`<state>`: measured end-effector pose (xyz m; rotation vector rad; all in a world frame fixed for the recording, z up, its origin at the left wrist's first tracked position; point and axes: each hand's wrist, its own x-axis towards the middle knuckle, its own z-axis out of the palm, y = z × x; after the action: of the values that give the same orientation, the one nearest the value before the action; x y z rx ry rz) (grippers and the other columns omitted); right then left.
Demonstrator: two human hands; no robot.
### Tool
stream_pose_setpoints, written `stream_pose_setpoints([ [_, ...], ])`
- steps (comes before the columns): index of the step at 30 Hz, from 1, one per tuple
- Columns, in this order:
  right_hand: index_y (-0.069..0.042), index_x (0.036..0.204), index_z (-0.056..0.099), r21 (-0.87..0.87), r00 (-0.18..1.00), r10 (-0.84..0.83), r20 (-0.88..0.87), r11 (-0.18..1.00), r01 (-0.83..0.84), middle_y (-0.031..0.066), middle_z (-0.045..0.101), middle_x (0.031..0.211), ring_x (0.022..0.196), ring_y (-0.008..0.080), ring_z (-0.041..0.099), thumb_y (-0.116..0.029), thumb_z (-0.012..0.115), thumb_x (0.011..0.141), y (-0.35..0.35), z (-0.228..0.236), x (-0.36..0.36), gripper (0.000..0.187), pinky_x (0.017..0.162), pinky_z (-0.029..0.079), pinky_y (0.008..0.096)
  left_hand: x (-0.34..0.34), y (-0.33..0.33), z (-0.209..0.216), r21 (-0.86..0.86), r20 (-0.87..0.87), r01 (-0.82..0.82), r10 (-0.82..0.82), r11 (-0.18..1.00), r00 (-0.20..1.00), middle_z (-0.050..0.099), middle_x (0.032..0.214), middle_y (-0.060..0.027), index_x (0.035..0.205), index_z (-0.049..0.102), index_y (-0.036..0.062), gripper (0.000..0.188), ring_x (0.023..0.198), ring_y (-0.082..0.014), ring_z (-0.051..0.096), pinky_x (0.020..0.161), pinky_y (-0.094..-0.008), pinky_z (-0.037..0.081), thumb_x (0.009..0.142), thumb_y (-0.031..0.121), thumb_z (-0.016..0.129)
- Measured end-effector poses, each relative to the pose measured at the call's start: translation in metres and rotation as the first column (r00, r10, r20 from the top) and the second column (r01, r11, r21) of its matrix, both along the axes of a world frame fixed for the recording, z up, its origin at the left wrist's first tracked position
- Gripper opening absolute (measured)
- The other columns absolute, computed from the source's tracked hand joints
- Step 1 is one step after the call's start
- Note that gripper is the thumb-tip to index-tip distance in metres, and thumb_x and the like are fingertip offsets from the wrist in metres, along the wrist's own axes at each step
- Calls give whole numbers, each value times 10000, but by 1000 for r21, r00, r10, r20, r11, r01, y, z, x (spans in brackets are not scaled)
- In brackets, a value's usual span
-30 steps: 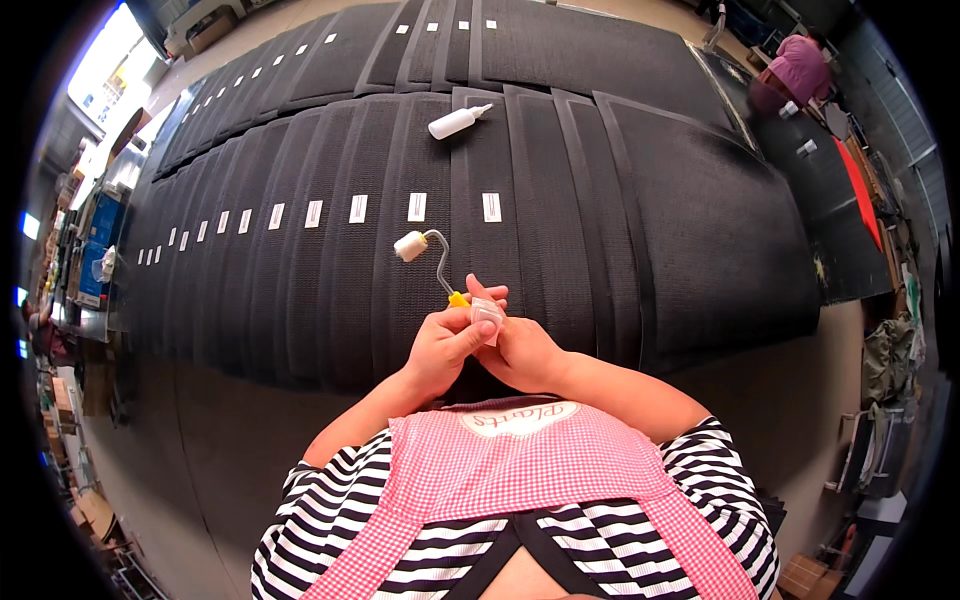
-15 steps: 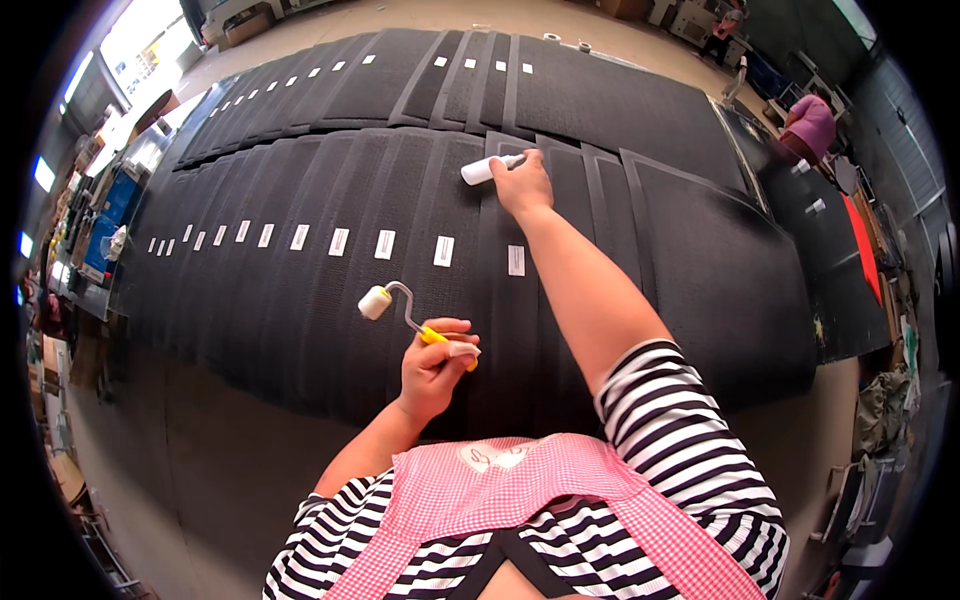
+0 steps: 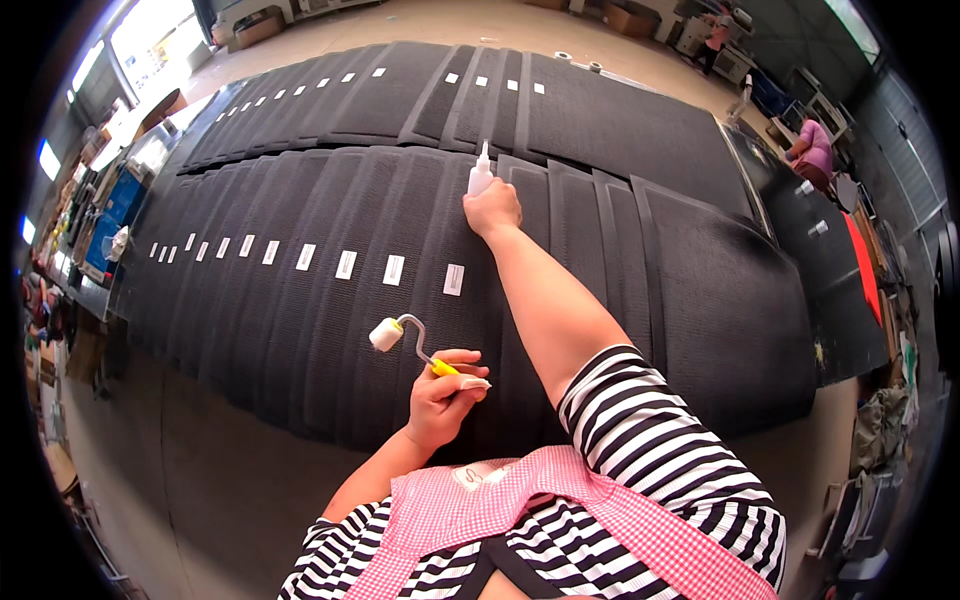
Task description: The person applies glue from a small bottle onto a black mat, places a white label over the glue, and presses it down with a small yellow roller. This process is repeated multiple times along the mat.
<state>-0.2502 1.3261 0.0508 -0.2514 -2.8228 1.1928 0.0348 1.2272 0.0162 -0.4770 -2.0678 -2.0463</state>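
1. White plastic squeeze bottle with a tapered nozzle (image 3: 481, 178): gripped in the right hand (image 3: 493, 208). Half a second ago it lies slanted, nozzle to the right, with the fingers at the nozzle end; now the fingers close round its body and the nozzle points toward the surface's far edge.
2. Meaning for the work, as a judgement: the bottle appears secured, and both hands are occupied.
3. Position: the bottle projects just beyond the right hand, over the far edge of the nearer row of overlapping black ribbed mats (image 3: 590, 260). Whether its base touches a mat cannot be told.
4. Small paint-type roller with white cylindrical head, bent grey metal rod and yellow handle (image 3: 445, 369): held in the left hand (image 3: 440, 408), above the near edge of the nearer row; its head points left and away.
5. Small whitish piece (image 3: 475, 383): at the left hand's fingertips, material unclear; the grasp is narrow.
6. White rectangular labels with dark print (image 3: 453, 279): one per mat in a line running to the left edge, between the roller and the far edge.
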Motion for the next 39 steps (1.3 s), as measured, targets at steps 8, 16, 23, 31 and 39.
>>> stream_pose_setpoints([
  [8, 22, 1162, 548, -738, 982, 145, -118, 649, -185, 102, 613, 1027, 946, 184, 630, -216, 645, 939, 128, 3, 91, 340, 735, 519, 313, -3, 0, -5, -11, -43, 25, -25, 1000, 999, 579, 1232, -143, 894, 693, 5, 48, 1016, -222, 680, 840, -312, 560, 880, -34, 669],
  [16, 9, 1032, 616, -497, 999, 50, 0, 867, -44, 78, 646, 913, 715, 118, 595, -146, 775, 826, 253, 24, 172, 302, 613, 493, 267, -6, 4, -7, -48, -58, 31, -34, 998, 998, 564, 1233, -141, 904, 698, 11, 41, 1012, -225, 674, 835, -313, 560, 900, -4, 660],
  [23, 25, 1012, 687, -415, 986, 167, 8, 897, -149, 117, 702, 943, 856, 183, 669, -150, 793, 728, 244, 29, 141, 349, 760, 527, 318, -1, 9, -10, -32, -19, -58, 58, 998, 998, 585, 1222, -131, 898, 713, 15, 58, 981, -224, 683, 843, -311, 555, 869, -27, 685],
  [31, 11, 1030, 649, 95, 959, 271, 80, 956, -278, 193, 687, 1030, 962, 320, 674, -253, 722, 747, 212, 48, 117, 393, 814, 534, 396, 4, 14, -6, -73, 1, -134, 135, 988, 991, 585, 1223, -129, 902, 715, 9, 44, 987, -215, 679, 857, -304, 547, 883, -11, 681],
  [39, -49, 981, 655, 83, 957, 278, -79, 959, -271, 124, 714, 948, 929, 331, 675, -344, 715, 770, 195, 37, 107, 368, 819, 532, 426, 2, 18, -2, -135, 4, -165, 167, 977, 986, 577, 1234, -134, 914, 705, 5, 43, 987, -215, 679, 859, -305, 543, 898, -2, 665],
])
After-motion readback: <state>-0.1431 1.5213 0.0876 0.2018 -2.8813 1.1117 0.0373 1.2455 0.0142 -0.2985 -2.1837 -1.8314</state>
